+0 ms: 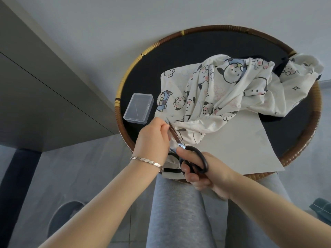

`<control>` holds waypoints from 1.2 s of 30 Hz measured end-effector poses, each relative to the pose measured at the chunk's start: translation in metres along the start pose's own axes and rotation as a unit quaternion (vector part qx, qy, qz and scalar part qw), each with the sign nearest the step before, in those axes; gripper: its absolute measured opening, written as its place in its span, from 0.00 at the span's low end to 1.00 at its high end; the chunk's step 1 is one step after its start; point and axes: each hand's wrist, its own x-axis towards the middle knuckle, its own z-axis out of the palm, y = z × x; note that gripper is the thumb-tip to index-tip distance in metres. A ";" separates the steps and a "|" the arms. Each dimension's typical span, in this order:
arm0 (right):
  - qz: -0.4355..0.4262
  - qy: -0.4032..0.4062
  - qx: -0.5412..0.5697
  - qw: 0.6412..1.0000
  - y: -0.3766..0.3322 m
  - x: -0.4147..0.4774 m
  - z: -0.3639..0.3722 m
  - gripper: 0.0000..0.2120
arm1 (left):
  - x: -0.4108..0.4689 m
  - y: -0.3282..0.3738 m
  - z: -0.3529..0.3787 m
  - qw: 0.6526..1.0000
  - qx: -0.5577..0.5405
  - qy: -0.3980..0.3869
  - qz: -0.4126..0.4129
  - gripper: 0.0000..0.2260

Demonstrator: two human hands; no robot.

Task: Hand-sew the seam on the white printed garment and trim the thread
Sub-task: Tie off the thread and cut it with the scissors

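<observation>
Head view: where's the garment (pixel 223 90)?
— Heaped on the dark round tray (pixel 125 81), partly over a pale paper sheet (pixel 241 144), with its near edge hanging over the rim. A clear box (pixel 138 109) sits just left of it.
And the hands?
— The left hand (pixel 154 138) pinches the near edge, touching the blades. The right hand (pixel 202 172) grips the black-handled scissors (pixel 203 156), fingers through the loops and blades pointing away along that edge
</observation>
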 end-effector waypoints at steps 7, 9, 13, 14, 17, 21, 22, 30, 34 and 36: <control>-0.020 0.029 0.011 0.999 -0.001 -0.002 0.003 0.19 | -0.001 0.002 -0.002 0.996 -0.078 -0.021 -0.035 0.08; -0.033 0.025 -0.002 0.999 -0.002 -0.006 0.003 0.20 | 0.001 0.002 -0.002 0.994 -0.097 -0.026 -0.048 0.09; -0.056 0.127 -0.179 0.974 -0.019 -0.016 0.002 0.24 | 0.012 -0.002 -0.004 0.984 -0.155 -0.055 -0.075 0.10; -0.065 0.169 -0.237 0.955 -0.030 -0.014 0.000 0.24 | 0.018 -0.003 -0.007 0.982 -0.162 -0.057 -0.075 0.09; -0.065 0.258 -0.380 0.886 -0.068 -0.001 -0.010 0.25 | 0.030 -0.007 -0.014 0.980 -0.171 -0.057 -0.078 0.06; -0.040 0.307 -0.506 0.805 -0.117 0.046 -0.025 0.24 | 0.049 -0.013 -0.022 0.978 -0.180 -0.051 -0.092 0.06; -0.036 0.315 -0.538 0.781 -0.128 0.063 -0.026 0.22 | 0.056 -0.016 -0.025 0.978 -0.179 -0.045 -0.100 0.07; -0.028 0.312 -0.610 0.728 -0.151 0.159 -0.012 0.14 | 0.084 -0.038 -0.039 0.967 -0.183 -0.039 -0.171 0.11; -0.049 0.300 -0.635 0.710 -0.144 0.166 0.005 0.11 | 0.081 -0.053 -0.045 0.963 -0.197 -0.038 -0.183 0.08; -0.072 0.301 -0.626 0.716 -0.140 0.159 0.020 0.08 | 0.076 -0.063 -0.050 0.958 -0.212 -0.032 -0.189 0.07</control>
